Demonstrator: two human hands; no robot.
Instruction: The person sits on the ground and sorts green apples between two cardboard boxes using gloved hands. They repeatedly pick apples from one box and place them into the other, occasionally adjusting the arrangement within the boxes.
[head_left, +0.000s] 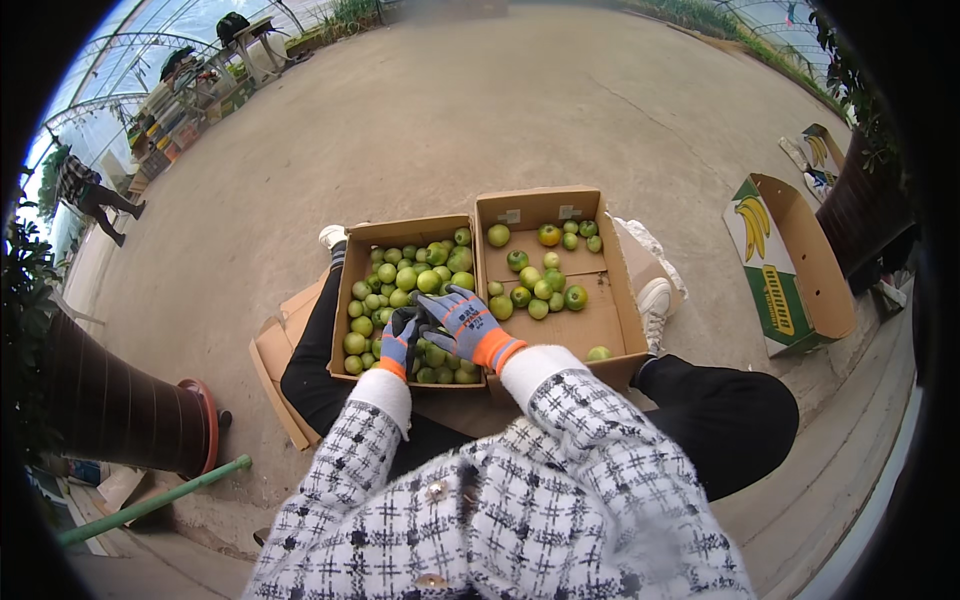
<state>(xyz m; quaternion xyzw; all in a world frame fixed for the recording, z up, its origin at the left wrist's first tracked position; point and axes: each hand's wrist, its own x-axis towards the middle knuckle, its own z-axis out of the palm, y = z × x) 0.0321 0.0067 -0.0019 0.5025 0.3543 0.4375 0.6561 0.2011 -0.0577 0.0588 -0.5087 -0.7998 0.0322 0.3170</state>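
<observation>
My left hand (399, 336) and my right hand (466, 322), both in grey-blue work gloves with orange cuffs and dark fingertips, meet above the left cardboard box (347, 285). Their fingers come together, and whether something lies between them cannot be told. Many green tomatoes (406, 279) of mixed sizes fill that box beneath the gloves. Close against its right side stands a second cardboard box (616, 300) with fewer tomatoes. Most of these are green; one near its back wall is a partly orange tomato (549, 235).
The boxes stand on concrete between my outstretched legs. Flattened cardboard (281, 360) lies at left, near a large plant pot (135, 390) and a green pole (157, 501). A banana box (787, 277) stands at right. A person (94, 191) is far left, near stacked crates (169, 139).
</observation>
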